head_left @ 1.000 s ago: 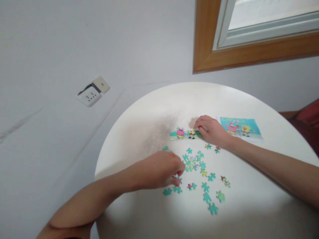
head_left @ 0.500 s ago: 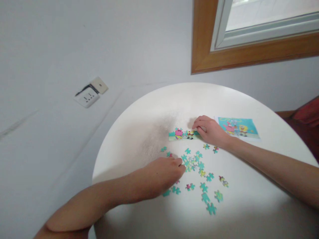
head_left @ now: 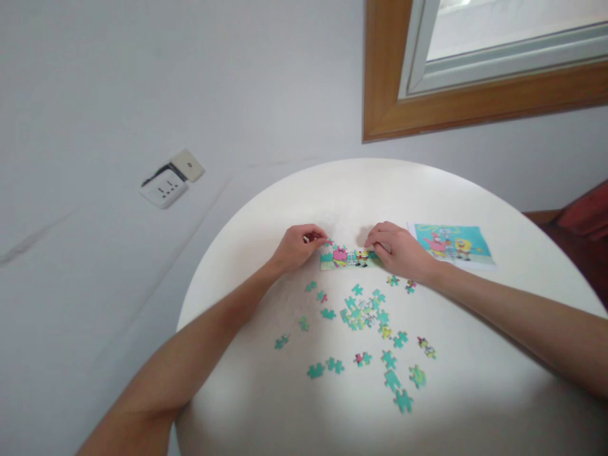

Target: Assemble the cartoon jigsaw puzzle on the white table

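Note:
A partly joined jigsaw puzzle [head_left: 340, 258] lies flat on the white table, showing a pink figure and a yellow one over a green strip. At its upper left corner, my left hand [head_left: 300, 247] pinches a small teal and pink puzzle piece [head_left: 329, 242] between thumb and finger. My right hand [head_left: 396, 247] rests with bent fingers on the puzzle's right end and covers that part; its fingertips touch the upper edge. Nearer to me, many loose puzzle pieces [head_left: 365, 313] are scattered, some overlapping in a heap.
A printed reference picture [head_left: 456, 244] lies to the right of my right hand. The round white table [head_left: 237, 392] stands against a wall with a socket [head_left: 164, 188]. A wood-framed window [head_left: 387, 114] is above, and red fabric [head_left: 586, 215] shows at far right.
My left hand has moved up and away from the loose pieces to the puzzle's upper left corner, now with a piece in its fingers. My right hand has stayed in place.

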The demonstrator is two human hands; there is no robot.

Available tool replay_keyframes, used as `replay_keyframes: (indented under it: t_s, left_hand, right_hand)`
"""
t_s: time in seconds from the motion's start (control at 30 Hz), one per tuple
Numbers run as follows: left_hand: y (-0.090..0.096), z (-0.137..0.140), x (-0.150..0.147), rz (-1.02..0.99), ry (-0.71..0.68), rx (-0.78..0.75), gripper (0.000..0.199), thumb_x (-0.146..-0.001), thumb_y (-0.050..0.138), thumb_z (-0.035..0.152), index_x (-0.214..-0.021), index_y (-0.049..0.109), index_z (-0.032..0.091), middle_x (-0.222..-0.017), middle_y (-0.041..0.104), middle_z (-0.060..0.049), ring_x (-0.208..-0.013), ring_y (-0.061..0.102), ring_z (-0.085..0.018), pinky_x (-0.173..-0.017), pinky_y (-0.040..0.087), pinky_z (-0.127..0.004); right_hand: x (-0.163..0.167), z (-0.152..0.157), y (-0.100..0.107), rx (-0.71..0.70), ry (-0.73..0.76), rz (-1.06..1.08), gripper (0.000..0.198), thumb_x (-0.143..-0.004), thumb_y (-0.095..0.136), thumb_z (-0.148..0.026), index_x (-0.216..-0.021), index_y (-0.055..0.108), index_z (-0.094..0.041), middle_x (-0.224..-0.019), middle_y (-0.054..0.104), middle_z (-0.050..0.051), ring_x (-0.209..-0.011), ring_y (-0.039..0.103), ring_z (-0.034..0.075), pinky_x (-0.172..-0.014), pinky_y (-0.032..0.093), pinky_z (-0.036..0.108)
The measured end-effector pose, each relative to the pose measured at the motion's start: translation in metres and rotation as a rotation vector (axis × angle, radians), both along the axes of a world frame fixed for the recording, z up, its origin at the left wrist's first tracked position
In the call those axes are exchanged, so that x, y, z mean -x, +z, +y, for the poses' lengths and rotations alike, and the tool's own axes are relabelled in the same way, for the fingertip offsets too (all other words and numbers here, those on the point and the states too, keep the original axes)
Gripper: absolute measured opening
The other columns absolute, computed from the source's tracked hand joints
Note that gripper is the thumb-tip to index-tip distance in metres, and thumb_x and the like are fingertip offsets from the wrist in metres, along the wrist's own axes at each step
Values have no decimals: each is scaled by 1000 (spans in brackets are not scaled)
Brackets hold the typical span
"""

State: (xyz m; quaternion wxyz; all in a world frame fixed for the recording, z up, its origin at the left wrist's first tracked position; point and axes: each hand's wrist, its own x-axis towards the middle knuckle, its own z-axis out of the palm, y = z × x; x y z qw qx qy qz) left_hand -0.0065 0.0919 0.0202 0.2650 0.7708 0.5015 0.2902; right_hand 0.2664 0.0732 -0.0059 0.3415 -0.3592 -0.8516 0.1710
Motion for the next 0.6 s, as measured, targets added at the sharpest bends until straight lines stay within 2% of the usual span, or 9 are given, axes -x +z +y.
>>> replay_keyframes:
  t_s: [0.23,0.6]
  left_hand:
    - [-7,-2,1,42,-56,100,12,-81,65,23,-83,74,16,-72,70,-1,-63,55,-11,-61,43,-24]
    - [-8,-3,0,101,-55,40,13,-82,64,24,-83,74,15,-66,63,1,-60,49,-11,-58,38,-24]
  right_hand:
    - [0,-1,1,4,-5,2,27,-83,45,-7,-84,69,-19,-92,68,7,-94,61,22,-88,48,38]
    - [1,-2,3,12,3,5,27,-82,45,-8,-84,70,-18,-91,68,8,-93,60,23,-88,48,39]
